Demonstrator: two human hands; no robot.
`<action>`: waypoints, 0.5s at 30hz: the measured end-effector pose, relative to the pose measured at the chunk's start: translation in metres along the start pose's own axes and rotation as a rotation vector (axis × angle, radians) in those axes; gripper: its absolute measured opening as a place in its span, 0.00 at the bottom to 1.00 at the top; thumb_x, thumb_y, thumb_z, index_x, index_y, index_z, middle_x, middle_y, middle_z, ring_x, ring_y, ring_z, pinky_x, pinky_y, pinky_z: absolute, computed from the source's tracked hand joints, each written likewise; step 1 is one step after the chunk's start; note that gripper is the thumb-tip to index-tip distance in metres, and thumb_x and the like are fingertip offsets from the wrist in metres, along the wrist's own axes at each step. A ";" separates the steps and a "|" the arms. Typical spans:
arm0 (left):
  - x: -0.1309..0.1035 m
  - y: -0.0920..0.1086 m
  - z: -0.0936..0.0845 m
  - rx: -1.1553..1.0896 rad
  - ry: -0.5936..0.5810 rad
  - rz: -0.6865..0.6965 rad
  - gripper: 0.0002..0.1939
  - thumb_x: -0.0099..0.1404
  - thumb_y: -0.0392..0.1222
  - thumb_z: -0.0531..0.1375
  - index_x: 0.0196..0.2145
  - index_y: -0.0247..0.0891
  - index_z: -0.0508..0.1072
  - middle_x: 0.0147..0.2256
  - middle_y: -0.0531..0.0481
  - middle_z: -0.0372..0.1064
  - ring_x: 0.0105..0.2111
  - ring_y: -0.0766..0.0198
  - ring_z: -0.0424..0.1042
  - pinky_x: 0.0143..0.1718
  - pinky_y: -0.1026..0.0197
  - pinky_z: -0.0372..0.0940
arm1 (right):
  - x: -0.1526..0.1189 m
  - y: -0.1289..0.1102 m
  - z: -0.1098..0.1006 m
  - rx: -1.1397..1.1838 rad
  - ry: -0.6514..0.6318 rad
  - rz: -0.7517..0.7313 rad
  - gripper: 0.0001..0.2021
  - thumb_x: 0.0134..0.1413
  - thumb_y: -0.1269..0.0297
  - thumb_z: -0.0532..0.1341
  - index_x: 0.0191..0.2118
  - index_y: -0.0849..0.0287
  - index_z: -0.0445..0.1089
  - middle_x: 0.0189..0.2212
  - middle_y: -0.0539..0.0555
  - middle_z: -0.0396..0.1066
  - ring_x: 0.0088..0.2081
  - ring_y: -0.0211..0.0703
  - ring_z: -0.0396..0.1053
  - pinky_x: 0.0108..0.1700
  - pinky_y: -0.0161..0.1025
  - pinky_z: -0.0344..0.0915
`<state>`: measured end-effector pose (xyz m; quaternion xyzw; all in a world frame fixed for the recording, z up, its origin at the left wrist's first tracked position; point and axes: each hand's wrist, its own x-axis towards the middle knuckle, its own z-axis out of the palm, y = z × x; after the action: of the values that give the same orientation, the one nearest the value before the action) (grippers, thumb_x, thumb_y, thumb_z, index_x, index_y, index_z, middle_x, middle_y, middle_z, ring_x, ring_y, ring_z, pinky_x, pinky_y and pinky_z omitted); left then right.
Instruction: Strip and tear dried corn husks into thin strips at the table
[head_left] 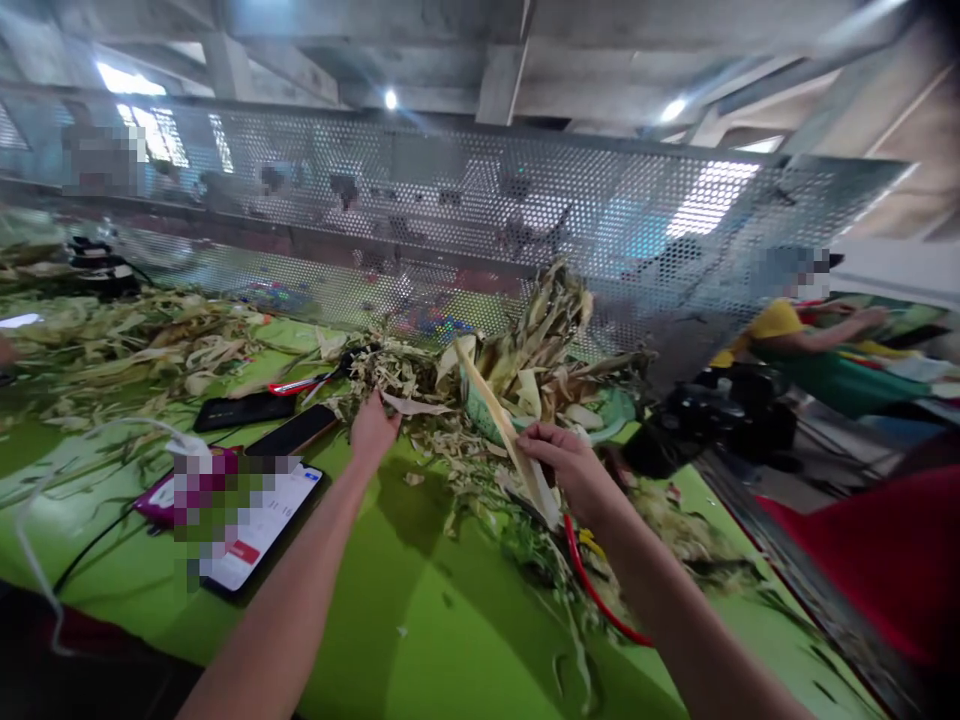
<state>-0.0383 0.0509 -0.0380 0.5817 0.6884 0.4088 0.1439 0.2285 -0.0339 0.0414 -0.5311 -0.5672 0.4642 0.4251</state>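
Observation:
My right hand (559,455) pinches a long, pale yellow strip of corn husk (491,405), held slanting upward in front of a green basket (619,410) heaped with dry husks (555,330). My left hand (373,430) reaches to the scraps at the back of the table, its fingers closed at the end of a short piece of husk (416,406). The fingertips are partly hidden there. Beneath my right forearm lies a tool with red curved handles (596,590), half covered by the arm.
Phones (274,530) and a purple pack (180,490) with a white cable lie on the green table (420,640) at left. A red-handled cutter (300,385) rests behind them. A perforated metal screen (450,220) stands at the back. Another person (780,320) works at far right.

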 end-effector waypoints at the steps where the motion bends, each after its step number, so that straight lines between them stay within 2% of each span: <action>1: -0.001 0.003 -0.006 0.032 0.060 -0.013 0.19 0.57 0.40 0.61 0.45 0.32 0.65 0.44 0.35 0.68 0.47 0.50 0.68 0.47 0.52 0.61 | 0.001 0.000 0.000 0.034 0.021 -0.018 0.13 0.43 0.55 0.64 0.24 0.59 0.64 0.15 0.43 0.56 0.17 0.31 0.50 0.19 0.32 0.46; 3: -0.005 0.014 -0.020 0.041 0.140 -0.016 0.18 0.56 0.41 0.61 0.44 0.34 0.64 0.45 0.37 0.65 0.47 0.50 0.66 0.48 0.52 0.60 | 0.002 0.002 0.002 0.075 0.061 -0.054 0.15 0.43 0.53 0.65 0.25 0.59 0.64 0.16 0.44 0.58 0.17 0.31 0.53 0.20 0.32 0.49; 4: -0.010 0.023 -0.027 0.005 0.208 0.000 0.17 0.56 0.43 0.61 0.42 0.35 0.64 0.44 0.39 0.65 0.46 0.52 0.66 0.47 0.52 0.61 | 0.003 0.003 0.003 0.084 0.075 -0.068 0.15 0.43 0.52 0.65 0.26 0.60 0.65 0.16 0.44 0.59 0.17 0.31 0.54 0.20 0.32 0.51; 5: -0.018 0.033 -0.031 -0.068 0.219 0.029 0.17 0.56 0.45 0.61 0.41 0.36 0.64 0.42 0.41 0.66 0.44 0.54 0.67 0.45 0.54 0.62 | 0.004 0.005 0.005 0.089 0.085 -0.079 0.16 0.43 0.51 0.65 0.26 0.60 0.65 0.17 0.44 0.60 0.18 0.31 0.55 0.20 0.32 0.53; 6: -0.027 0.044 -0.034 -0.161 0.157 0.048 0.17 0.57 0.48 0.61 0.40 0.37 0.64 0.38 0.44 0.66 0.39 0.56 0.68 0.41 0.56 0.63 | 0.005 0.006 0.007 0.090 0.091 -0.088 0.17 0.43 0.51 0.66 0.27 0.60 0.65 0.18 0.45 0.61 0.18 0.32 0.56 0.21 0.32 0.54; 8: -0.052 0.065 -0.032 -0.369 -0.176 0.123 0.16 0.60 0.53 0.57 0.39 0.39 0.65 0.33 0.48 0.68 0.31 0.61 0.68 0.34 0.59 0.63 | 0.005 0.009 0.011 0.087 0.099 -0.105 0.17 0.43 0.50 0.65 0.28 0.60 0.66 0.19 0.46 0.62 0.19 0.32 0.57 0.21 0.32 0.57; 9: -0.065 0.074 -0.028 -0.433 -0.346 0.175 0.16 0.59 0.53 0.58 0.39 0.39 0.66 0.33 0.48 0.68 0.31 0.62 0.67 0.33 0.61 0.62 | 0.004 0.011 0.013 0.081 0.098 -0.114 0.17 0.44 0.50 0.65 0.28 0.60 0.65 0.19 0.46 0.62 0.19 0.33 0.58 0.21 0.32 0.57; 10: -0.078 0.082 -0.022 -0.473 -0.452 0.193 0.17 0.57 0.53 0.60 0.38 0.39 0.67 0.32 0.49 0.68 0.30 0.63 0.67 0.31 0.61 0.61 | 0.003 0.012 0.015 0.073 0.096 -0.124 0.16 0.44 0.50 0.65 0.28 0.59 0.65 0.19 0.46 0.62 0.20 0.33 0.58 0.22 0.32 0.58; 12: -0.097 0.091 -0.008 -0.541 -0.494 0.166 0.19 0.54 0.54 0.63 0.36 0.38 0.66 0.31 0.51 0.68 0.29 0.64 0.65 0.30 0.62 0.60 | 0.002 0.014 0.018 0.052 0.088 -0.141 0.16 0.45 0.50 0.65 0.28 0.59 0.65 0.20 0.46 0.63 0.20 0.34 0.59 0.22 0.33 0.59; 15: -0.108 0.090 0.008 -0.652 -0.459 0.097 0.14 0.57 0.50 0.61 0.32 0.38 0.66 0.29 0.52 0.66 0.29 0.65 0.64 0.31 0.63 0.59 | 0.000 0.016 0.024 0.022 0.092 -0.160 0.16 0.45 0.51 0.65 0.27 0.58 0.65 0.20 0.46 0.63 0.19 0.35 0.59 0.22 0.34 0.59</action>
<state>0.0590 -0.0457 -0.0076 0.6138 0.4442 0.4714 0.4514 0.2089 -0.0353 0.0205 -0.5001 -0.5827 0.4101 0.4921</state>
